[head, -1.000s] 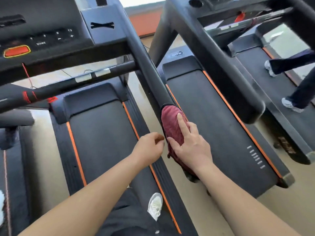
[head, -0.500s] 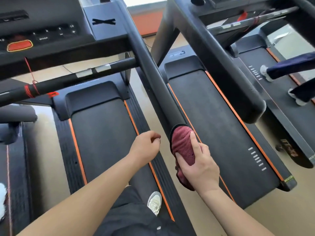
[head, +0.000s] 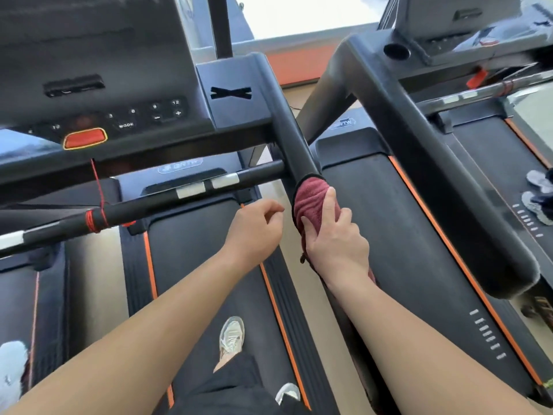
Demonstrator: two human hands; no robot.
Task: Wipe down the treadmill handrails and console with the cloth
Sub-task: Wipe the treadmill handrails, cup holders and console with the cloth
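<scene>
Wiping the right handrail (head: pixel 294 139), right hand (head: pixel 336 239) clamped around the cloth (head: pixel 311 194); left hand (head: pixel 254 227) loosely curled, empty. Next, probably sliding toward the console (head: pixel 119 115).

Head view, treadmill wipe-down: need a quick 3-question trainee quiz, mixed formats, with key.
1. True or false: the dark red terry cloth is wrapped around the black right-side handrail.
2. Which hand presses the cloth on the rail? A) left hand B) right hand C) both
3. Fill in: the red oval button sits on the black treadmill ____.

Key:
1. True; it covers the rail just below the bare black stretch.
2. B; the left hand is loosely curled beside the rail, holding nothing.
3. Console; the button is at its lower edge, left of the MODE key.
</scene>
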